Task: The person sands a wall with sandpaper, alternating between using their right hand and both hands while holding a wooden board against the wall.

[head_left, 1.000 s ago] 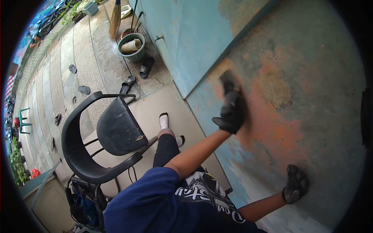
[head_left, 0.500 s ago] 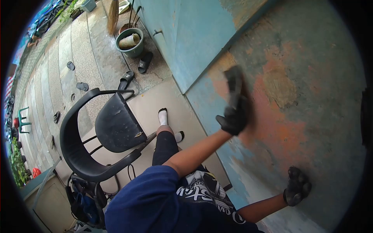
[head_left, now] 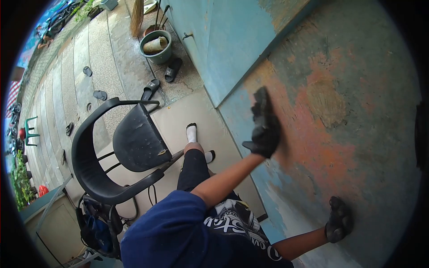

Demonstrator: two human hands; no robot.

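My left hand (head_left: 264,136), in a black glove, is against the worn, painted wall (head_left: 328,152), its thumb out to one side. Its other fingers are closed around a narrow dark piece (head_left: 261,97) that reaches upward along the wall; glove and piece blend together, so its kind cannot be made out. Lower down, my right hand (head_left: 339,221), gloved in black too, rests on the wall with its fingers a little bent and apart. Orange, grey and blue patches show on the wall between both hands, with a rough tan patch (head_left: 327,102) further up.
A black armchair (head_left: 138,140) stands on the tiles left of my legs. Beyond it are a bucket (head_left: 156,58) with a rolled piece inside, a broom (head_left: 136,20) and several scattered sandals. A backpack (head_left: 98,230) lies near the chair, and a blue panel (head_left: 232,44) juts beside the wall.
My left hand and the dark piece have shifted slightly left and down along the wall. The right hand stays on the wall, nearly in place. The view has turned slightly.
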